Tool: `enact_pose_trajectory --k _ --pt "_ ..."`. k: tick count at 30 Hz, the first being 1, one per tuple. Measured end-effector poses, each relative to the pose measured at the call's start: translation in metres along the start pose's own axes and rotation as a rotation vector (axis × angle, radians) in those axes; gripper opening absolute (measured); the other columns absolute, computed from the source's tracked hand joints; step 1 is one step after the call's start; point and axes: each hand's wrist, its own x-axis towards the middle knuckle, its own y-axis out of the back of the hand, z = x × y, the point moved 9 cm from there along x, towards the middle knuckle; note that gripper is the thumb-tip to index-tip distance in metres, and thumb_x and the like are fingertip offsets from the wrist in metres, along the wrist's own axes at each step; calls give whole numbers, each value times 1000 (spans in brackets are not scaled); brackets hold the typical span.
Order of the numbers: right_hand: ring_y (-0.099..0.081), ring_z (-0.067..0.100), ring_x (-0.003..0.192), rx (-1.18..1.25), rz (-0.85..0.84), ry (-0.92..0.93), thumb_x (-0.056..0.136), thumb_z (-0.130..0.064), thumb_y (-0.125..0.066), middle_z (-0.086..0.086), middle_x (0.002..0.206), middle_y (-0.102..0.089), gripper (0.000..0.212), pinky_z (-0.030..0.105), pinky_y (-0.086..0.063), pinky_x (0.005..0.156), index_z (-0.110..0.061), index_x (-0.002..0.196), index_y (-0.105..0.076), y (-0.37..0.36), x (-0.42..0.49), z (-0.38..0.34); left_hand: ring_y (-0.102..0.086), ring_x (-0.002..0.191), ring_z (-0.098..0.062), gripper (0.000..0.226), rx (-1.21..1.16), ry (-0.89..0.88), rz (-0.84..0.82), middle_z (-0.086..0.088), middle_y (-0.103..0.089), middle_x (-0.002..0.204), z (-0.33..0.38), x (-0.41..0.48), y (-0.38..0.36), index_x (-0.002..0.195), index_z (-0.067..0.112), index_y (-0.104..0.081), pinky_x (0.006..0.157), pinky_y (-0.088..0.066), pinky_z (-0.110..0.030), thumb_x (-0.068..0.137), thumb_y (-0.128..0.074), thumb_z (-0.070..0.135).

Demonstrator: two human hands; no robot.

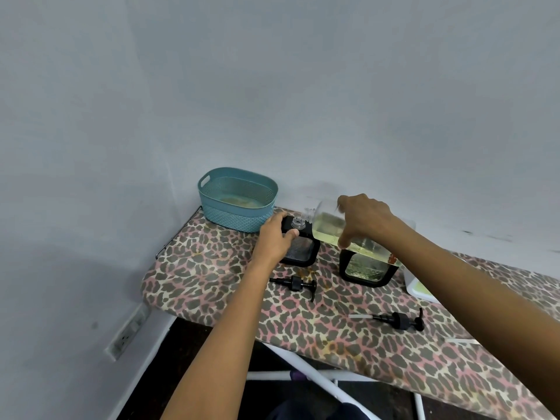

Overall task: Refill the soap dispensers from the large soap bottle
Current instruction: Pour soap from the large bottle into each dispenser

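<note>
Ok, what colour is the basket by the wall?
Teal; the basket shows best in the head view.

No text, brand, number or sign can be read. The large soap bottle (357,234) bears a small reddish patch near its base, too blurred to tell whether it carries lettering. The soap dispenser (300,250) towards the corner and the second soap dispenser (368,269) show only clear panels in black frames, with no marking that can be made out.
</note>
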Motion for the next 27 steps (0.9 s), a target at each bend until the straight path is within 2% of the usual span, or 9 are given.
enact_pose_trajectory --k 6,16,27 --pt "-61 23 97 -12 6 2 60 -35 -87 2 117 -58 80 30 -46 67 -16 126 -47 3 0 -1 -48 119 -21 49 -7 -9 2 -9 -53 130 0 -1 1 134 9 -44 93 -33 -21 90 -61 22" --pt "-61 23 98 -19 3 3 61 -35 -87 3 115 -59 81 29 -44 67 -16 128 -46 6 -2 -2 -48 119 -21 50 -10 -2 0 -8 -53 129 1 -1 1 134 9 -44 96 -36 -25 90 -61 23" --pt "-60 23 97 -26 0 6 61 -33 -87 3 113 -58 79 29 -43 66 -15 126 -46 7 -3 -3 -49 118 -21 49 -16 3 3 -8 -53 128 1 0 1 133 10 -45 91 -33 -20 90 -62 22"
